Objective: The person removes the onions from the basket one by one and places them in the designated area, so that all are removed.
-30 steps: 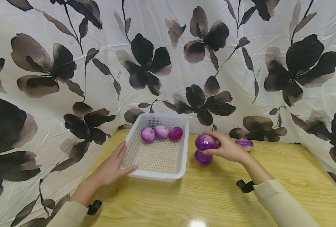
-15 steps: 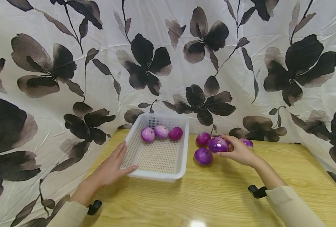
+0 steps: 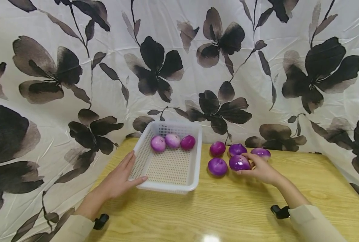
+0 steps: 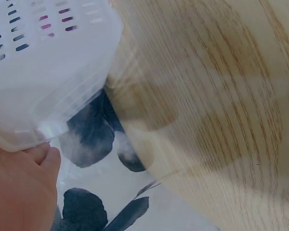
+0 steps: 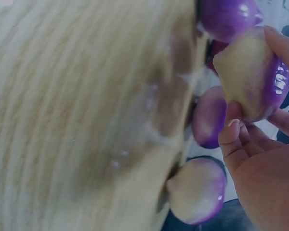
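My right hand (image 3: 259, 169) pinches a glossy red onion (image 3: 239, 163) between thumb and fingers; the right wrist view shows the pale, pointed side of this held onion (image 5: 250, 72). Around it on the table are a darker onion (image 3: 217, 148), a round purple one (image 3: 217, 167), an onion with a pointed top (image 3: 237, 150) and a purple-white onion (image 3: 260, 153). My left hand (image 3: 118, 176) holds the near left corner of a white plastic basket (image 3: 167, 187), thumb over the rim. In the left wrist view, bent fingers (image 4: 41, 156) tuck beneath that rim.
Inside the basket, along its far end, lie a pink-white onion (image 3: 158, 144), a paler onion (image 3: 172, 140) and a magenta onion (image 3: 187, 142). Behind the wooden table (image 3: 227, 208) hangs a floral cloth (image 3: 167, 101), which also runs down the left side.
The right hand has carried its onion rightward and down, away from the round purple onion, uncovering the darker one and then the pointed one behind. The left hand and basket have stayed put.
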`<state>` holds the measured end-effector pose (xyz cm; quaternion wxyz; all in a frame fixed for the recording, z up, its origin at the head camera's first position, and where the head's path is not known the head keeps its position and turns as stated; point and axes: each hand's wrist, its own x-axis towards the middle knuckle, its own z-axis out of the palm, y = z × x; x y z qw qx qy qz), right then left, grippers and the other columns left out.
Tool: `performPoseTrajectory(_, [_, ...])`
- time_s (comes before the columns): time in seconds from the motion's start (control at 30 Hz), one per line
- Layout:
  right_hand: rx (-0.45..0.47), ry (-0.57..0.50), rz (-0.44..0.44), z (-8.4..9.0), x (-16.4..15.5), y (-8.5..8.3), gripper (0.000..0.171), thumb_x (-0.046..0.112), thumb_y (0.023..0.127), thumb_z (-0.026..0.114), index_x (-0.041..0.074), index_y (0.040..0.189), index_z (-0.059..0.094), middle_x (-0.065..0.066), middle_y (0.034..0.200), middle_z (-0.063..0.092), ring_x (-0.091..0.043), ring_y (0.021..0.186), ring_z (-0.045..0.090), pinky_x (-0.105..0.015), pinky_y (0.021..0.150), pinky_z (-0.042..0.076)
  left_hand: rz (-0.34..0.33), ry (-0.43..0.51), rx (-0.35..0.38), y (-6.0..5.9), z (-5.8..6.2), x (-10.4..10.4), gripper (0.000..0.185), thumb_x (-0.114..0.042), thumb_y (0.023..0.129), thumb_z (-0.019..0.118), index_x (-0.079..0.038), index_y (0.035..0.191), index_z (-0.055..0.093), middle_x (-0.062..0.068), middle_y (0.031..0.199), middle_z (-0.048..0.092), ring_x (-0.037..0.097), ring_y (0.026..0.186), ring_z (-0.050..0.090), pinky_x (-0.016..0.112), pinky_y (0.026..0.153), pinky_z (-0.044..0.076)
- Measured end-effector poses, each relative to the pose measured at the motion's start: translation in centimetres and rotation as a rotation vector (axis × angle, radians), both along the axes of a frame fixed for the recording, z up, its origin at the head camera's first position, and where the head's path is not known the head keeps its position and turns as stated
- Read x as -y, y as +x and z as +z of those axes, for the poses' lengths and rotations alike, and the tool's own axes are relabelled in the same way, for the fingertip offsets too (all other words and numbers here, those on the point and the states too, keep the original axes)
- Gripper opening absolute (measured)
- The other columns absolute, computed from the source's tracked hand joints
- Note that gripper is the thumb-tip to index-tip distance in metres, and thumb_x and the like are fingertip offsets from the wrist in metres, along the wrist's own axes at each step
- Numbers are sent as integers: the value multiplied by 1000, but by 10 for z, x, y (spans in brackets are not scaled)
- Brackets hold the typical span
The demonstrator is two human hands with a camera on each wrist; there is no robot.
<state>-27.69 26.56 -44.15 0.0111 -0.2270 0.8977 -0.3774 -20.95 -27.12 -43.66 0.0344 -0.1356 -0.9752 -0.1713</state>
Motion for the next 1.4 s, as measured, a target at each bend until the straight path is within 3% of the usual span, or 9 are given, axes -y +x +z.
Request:
performPoseTrajectory(0.43, [37, -28, 22, -18, -6, -3, 75, 21, 80, 90, -5, 138, 50, -24, 127, 59, -26, 96, 64, -33, 78, 57, -3, 2, 0, 1, 1, 0, 113, -74, 92, 54, 6, 161, 13, 19, 171, 4, 42, 155, 11, 61, 122, 21])
performPoseTrajectory(0.77, [101, -14, -4, -22, -9, -1, 78, 20, 80, 89, -3, 138, 44, -27, 123, 58, -35, 106, 64, -48, 91, 55, -1, 1, -4, 1, 1, -1, 113, -74, 92, 55, 7, 160, 14, 20, 171, 4, 43, 155, 12, 61, 122, 21])
performPoseTrajectory(1.0, [158, -13, -15, -24, -9, 0, 86, 21, 79, 90, -4, 143, 39, -23, 118, 58, -32, 107, 61, -44, 91, 53, -6, 8, -13, 1, 2, -1, 114, -74, 92, 55, 7, 160, 13, 20, 171, 5, 42, 155, 12, 61, 122, 21])
performPoseTrajectory(1.4, [188, -12, -5, -24, -11, 2, 96, 24, 82, 88, -4, 153, 29, -28, 123, 56, -32, 105, 63, -42, 90, 53, -6, 4, -6, 0, 0, 0, 115, -75, 92, 54, 8, 160, 13, 20, 171, 3, 42, 155, 10, 60, 122, 21])
